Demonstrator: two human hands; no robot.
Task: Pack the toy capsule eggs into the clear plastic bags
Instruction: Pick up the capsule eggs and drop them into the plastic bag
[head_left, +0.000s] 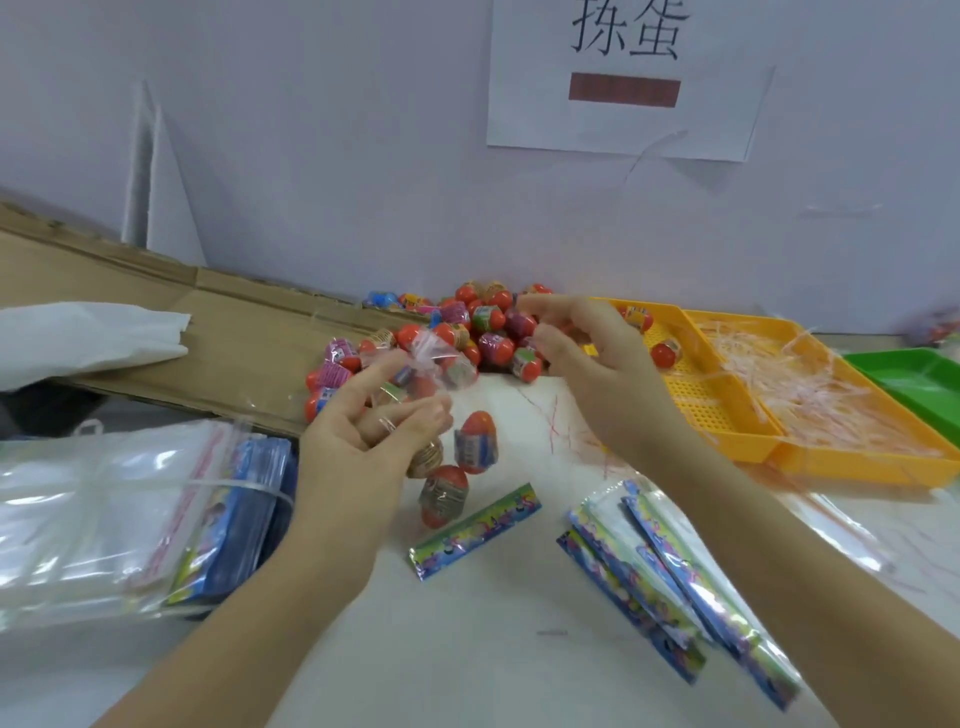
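Note:
A pile of red toy capsule eggs (485, 325) with coloured wraps lies against the wall at the table's middle. My left hand (363, 447) pinches a small clear plastic bag (441, 364) with a red zip strip. The bag is blurred, and a few eggs show through it. Three eggs (475, 441) sit just right of that hand, below the bag; I cannot tell if they are in the bag or on the table. My right hand (592, 369) hovers at the pile's right edge with fingers curled and apart, and nothing is clearly in it.
A banded stack of clear zip bags (93, 519) lies at the left on blue packets. Foil strip packets (475, 530) lie in front, with more packets (675, 587) to the right. Two yellow trays (727, 410) stand at right, one holding shredded pink strips (810, 384). A green tray (919, 379) and cardboard (218, 338) flank them.

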